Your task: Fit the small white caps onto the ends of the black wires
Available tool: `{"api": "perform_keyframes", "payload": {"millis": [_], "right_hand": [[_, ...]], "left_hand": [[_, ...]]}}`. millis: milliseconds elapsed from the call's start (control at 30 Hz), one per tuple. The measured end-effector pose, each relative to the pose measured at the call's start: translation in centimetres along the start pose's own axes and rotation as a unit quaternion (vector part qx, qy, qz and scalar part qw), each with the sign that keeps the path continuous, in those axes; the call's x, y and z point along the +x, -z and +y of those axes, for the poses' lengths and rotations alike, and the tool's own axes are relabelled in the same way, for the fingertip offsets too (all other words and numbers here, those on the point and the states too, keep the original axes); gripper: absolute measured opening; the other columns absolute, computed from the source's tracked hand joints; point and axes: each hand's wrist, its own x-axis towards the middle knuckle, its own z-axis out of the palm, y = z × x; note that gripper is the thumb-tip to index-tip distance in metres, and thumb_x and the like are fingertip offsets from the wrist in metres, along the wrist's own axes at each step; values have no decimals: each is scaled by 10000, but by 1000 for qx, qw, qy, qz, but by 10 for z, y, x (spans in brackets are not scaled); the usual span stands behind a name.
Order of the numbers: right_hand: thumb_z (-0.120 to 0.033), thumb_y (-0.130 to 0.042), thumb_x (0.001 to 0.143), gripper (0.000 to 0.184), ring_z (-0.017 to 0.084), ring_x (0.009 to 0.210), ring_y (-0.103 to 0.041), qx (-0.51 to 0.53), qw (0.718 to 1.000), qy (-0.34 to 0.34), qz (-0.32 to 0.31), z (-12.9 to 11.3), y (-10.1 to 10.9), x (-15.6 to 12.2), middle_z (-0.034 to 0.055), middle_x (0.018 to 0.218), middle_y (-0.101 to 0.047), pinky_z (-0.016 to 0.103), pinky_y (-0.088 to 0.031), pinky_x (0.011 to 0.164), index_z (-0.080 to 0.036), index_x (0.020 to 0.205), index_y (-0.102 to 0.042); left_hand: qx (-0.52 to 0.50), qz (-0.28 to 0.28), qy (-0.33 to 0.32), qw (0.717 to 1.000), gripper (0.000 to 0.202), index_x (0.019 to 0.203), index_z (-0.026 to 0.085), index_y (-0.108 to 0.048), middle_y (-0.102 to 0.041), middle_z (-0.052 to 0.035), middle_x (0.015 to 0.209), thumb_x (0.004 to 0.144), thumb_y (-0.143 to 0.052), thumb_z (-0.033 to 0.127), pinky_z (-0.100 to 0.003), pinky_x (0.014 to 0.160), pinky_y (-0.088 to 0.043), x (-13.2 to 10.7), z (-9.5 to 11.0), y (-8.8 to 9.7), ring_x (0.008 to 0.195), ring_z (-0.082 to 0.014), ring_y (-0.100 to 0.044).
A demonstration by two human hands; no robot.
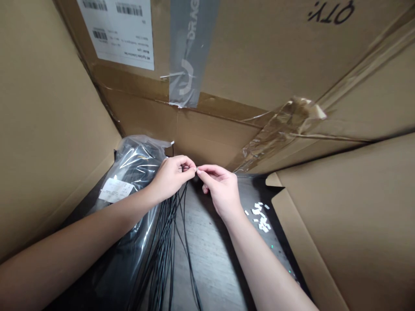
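Observation:
My left hand [171, 175] is closed around the top ends of a bundle of thin black cables [168, 242] that hang down toward me over a dark wooden surface. My right hand [220, 185] pinches a tiny pale piece at the cable tips, its thumb and forefinger meeting the left hand's fingertips. What the piece is I cannot make out. A clear plastic bag [136, 172] holding more black cables, with a white label, lies under my left forearm.
Large cardboard boxes [292, 65] wall in the space on the left, back and right, with grey tape and a shipping label on the back one. Several small white pieces [261, 216] lie scattered on the dark surface [207, 250] to the right of my right wrist.

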Motion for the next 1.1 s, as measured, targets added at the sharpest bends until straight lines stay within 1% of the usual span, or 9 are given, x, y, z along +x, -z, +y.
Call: {"api": "perform_keyframes", "payload": {"millis": [100,233,433,500,633,733,900,1000,1100], "right_hand": [[-318,-809,656,226,53,428,-447,18,1000,2,-2,-1,-1,0,-3,705,-655,206,-364,365,-163,781,-702],[-300,-817,637,301,47,444,-427,53,998,-5,14,-4,-1,1,-21,730,-630,193,-368,359,-178,877,-682],[-290,-813,638,303,44,442,-423,61,998,-21,13,-4,-1,1,-16,738,-634,201,-366,367,-170,880,-676],[-287,-808,644,291,46,443,-425,59,998,-24,10,-4,-1,2,-11,742,-640,207,-370,372,-165,880,-689],[-287,-804,641,277,47,440,-413,62,998,-27,-2,-6,0,2,-16,699,-641,209,-370,374,-161,872,-719],[-301,-796,645,268,54,444,-396,53,998,-32,-26,-8,1,1,-21,647,-634,210,-366,375,-165,870,-742],[-296,-792,647,233,59,456,-397,58,997,-42,-38,-10,2,0,-14,653,-647,212,-378,389,-179,845,-756],[-301,-796,642,227,61,458,-394,61,996,-46,-40,-11,2,0,-17,639,-633,216,-383,393,-181,830,-758],[-307,-806,637,242,61,464,-395,66,996,-49,-41,-12,2,0,-20,629,-623,215,-384,397,-178,836,-762]], "left_hand": [[7,-3,1,1000,107,778,153,-671,-646,10,690,818,-591,212,-238,596,-391,0,1,-1,624,-108,-542],[25,1,7,1000,156,838,155,-703,-683,-4,732,840,-577,249,-245,607,-411,0,2,-1,616,-109,-547],[46,-25,13,999,152,820,156,-716,-643,7,673,825,-609,264,-238,586,-410,1,1,-1,585,-103,-522],[51,-10,-8,999,112,862,159,-702,-645,8,732,804,-630,224,-228,572,-407,1,0,-1,570,-88,-497],[73,26,-105,992,192,961,182,-668,-626,-8,947,783,-641,113,-215,571,-424,-1,0,-1,576,-57,-474],[70,27,-151,986,134,910,189,-678,-606,-14,946,824,-626,100,-211,584,-441,-1,0,0,645,-75,-514],[60,37,-157,985,61,836,180,-692,-595,-13,875,845,-649,138,-220,595,-450,0,0,1,677,-92,-532],[59,47,-159,984,79,798,180,-692,-591,-14,853,852,-644,148,-231,600,-450,0,1,1,671,-98,-531],[61,43,-155,985,86,802,179,-682,-594,-11,842,853,-633,130,-233,617,-447,-1,1,1,694,-104,-537]]}}
